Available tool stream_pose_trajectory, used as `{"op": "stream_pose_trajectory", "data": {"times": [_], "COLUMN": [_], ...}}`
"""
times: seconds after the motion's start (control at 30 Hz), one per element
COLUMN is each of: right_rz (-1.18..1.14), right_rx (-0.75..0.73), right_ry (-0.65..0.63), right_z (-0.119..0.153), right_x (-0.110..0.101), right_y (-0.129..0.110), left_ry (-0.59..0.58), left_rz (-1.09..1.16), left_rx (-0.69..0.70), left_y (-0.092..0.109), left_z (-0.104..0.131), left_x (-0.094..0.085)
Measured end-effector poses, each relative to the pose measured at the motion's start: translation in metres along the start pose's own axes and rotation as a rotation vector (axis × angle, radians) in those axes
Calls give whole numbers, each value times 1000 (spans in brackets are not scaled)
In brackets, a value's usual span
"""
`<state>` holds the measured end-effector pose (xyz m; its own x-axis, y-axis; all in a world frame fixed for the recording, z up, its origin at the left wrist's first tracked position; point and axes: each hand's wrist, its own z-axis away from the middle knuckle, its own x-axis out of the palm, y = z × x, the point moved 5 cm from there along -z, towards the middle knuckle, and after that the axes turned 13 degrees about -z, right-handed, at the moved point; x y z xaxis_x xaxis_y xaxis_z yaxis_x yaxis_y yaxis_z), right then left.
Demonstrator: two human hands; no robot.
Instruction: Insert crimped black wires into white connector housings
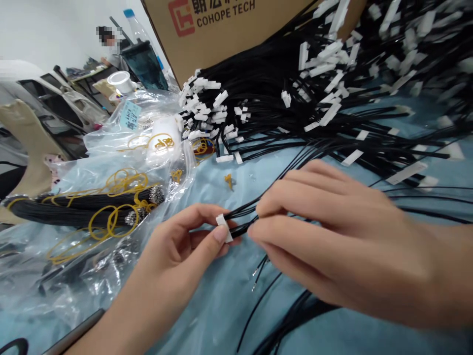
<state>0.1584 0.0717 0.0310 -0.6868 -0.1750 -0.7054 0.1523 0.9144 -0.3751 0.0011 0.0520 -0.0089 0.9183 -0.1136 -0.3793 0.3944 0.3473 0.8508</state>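
Observation:
A small white connector housing (pixel 223 228) is pinched between the thumb and fingers of my left hand (pixel 185 246). Several black wires (pixel 242 213) run out of its right side and pass behind my right hand (pixel 332 236). My right hand is closed, thumb and index finger together, on a black wire close to the connector; the fingertips partly hide it. Below, loose black wires with bare metal terminals (pixel 254 278) hang under my right hand. More black wires (pixel 295 315) lie on the blue cloth (pixel 207 301) near the front.
A large heap of black cables with white connectors (pixel 266 93) lies against a cardboard box (pixel 221 34). On the left, bundled black wires (pixel 84 209) with yellow ties rest on clear plastic bags (pixel 99 266). Another person (pixel 114 52) sits in the background.

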Motion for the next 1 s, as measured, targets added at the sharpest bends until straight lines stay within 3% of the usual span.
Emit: {"op": "stream_pose_trajectory", "data": {"times": [0.07, 0.27, 0.43, 0.83, 0.93, 1.0], "right_rz": [44, 51, 30, 18, -50, -116], "right_rx": [-4, 22, 37, 3, 20, 62], "right_ry": [-12, -295, -322, -485, -483, -413], "right_z": [-1, 12, 16, 16, 16, 14], "right_x": [-4, 16, 23, 20, 19, 15], "right_y": [-7, -5, 2, 15, 18, 19], "left_ry": [-8, 31, 33, 16, 17, 6], "left_rz": [10, 11, -19, 16, 38, 53], "left_rx": [5, -1, 55, 9, 17, 15], "left_y": [1, -3, -6, -7, -5, -5], "left_z": [0, 0, -3, -4, -5, -5], "left_x": [-1, -3, -4, -2, -3, -2]}}
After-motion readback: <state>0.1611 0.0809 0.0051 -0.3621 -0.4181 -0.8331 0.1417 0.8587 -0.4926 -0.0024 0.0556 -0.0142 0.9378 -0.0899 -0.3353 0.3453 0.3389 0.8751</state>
